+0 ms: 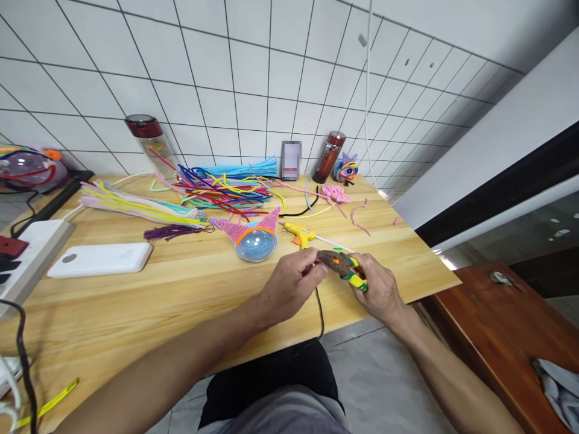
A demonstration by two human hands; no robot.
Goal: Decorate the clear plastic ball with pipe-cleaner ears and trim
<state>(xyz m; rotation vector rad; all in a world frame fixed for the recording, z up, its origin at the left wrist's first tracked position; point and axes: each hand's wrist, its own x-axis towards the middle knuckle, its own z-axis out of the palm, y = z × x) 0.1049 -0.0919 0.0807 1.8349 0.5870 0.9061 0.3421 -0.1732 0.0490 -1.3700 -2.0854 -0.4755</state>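
My right hand grips a pair of pliers by its yellow and green handles. The jaws point left, right at the fingertips of my left hand. Those fingers are pinched together, and whatever small piece they hold is hidden. Just beyond the hands lies a yellow glue gun with a white stick at its rear. To the left of it sits a clear dome with an orange and blue rim and two pink pointed ears wound from pipe cleaners.
Bundles of coloured pipe cleaners spread across the table's back. Behind them stand a glass flask, a phone, a red-brown flask and a small colourful figure. A white power bank and power strip lie left.
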